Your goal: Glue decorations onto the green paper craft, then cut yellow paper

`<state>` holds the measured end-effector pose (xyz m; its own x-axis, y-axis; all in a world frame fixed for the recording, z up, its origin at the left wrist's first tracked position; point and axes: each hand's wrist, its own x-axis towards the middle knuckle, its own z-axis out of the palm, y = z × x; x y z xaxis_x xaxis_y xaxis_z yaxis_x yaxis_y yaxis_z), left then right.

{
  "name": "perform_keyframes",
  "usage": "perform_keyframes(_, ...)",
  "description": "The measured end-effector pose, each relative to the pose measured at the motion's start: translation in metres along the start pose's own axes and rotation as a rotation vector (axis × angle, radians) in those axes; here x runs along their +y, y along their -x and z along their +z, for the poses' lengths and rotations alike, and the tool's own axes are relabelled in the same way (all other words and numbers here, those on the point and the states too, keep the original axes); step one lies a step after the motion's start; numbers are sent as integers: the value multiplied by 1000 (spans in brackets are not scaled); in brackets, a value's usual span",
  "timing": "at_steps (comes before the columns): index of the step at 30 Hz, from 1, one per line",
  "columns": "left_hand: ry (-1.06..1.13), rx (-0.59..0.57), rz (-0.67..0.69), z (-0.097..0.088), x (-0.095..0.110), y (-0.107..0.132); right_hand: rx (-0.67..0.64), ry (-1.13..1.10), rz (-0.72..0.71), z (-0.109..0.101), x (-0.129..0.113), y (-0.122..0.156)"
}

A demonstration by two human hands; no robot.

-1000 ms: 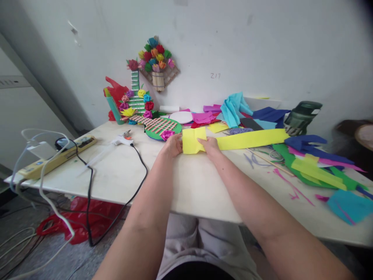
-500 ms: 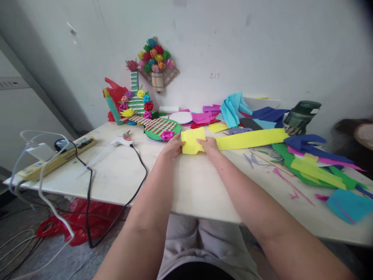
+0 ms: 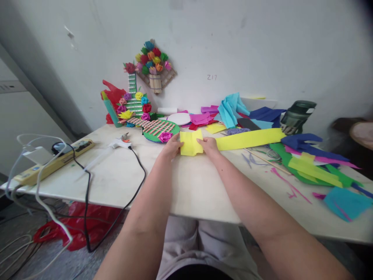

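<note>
Between my two hands is a piece of yellow crepe paper (image 3: 191, 143), held a little above the table with a crease down its middle. My left hand (image 3: 174, 145) pinches its left edge. The fingers of my right hand (image 3: 209, 144) grip its right edge. A long yellow paper strip (image 3: 250, 139) stretches from behind my right hand to the right. Just beyond my left hand lies a green guitar-shaped craft (image 3: 159, 130) with thin sticks across it and a magenta paper flower (image 3: 165, 137).
A white glue gun (image 3: 121, 143) with a black cord lies left, beside a power strip (image 3: 55, 161). Coloured paper scraps (image 3: 317, 171), a stick and a dark green jar (image 3: 297, 116) are on the right. Light-blue paper (image 3: 232, 110) and a flower-trimmed guitar craft (image 3: 134, 103) stand at the back.
The yellow piece now shows a crease down its middle and looks more opened out. Both hands keep their hold on its edges. The whole view has shifted slightly.
</note>
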<state>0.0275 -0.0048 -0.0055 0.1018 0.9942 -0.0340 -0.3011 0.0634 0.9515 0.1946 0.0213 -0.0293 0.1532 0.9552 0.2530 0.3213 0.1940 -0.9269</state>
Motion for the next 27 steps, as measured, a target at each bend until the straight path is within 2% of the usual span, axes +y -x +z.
perform_keyframes(5, 1, -55, 5, 0, 1, 1, 13, 75, 17, 0, 4, -3)
perform_keyframes(12, 9, -40, -33, -4, -3, -5, -28, 136, 40, 1, 8, -7)
perform_keyframes(19, 30, -73, -62, -4, -3, -5, -21, 108, 73, 1, 6, -6)
perform_keyframes(27, 8, -58, -79, -5, -3, -6, -8, 54, 115, -1, -3, 0)
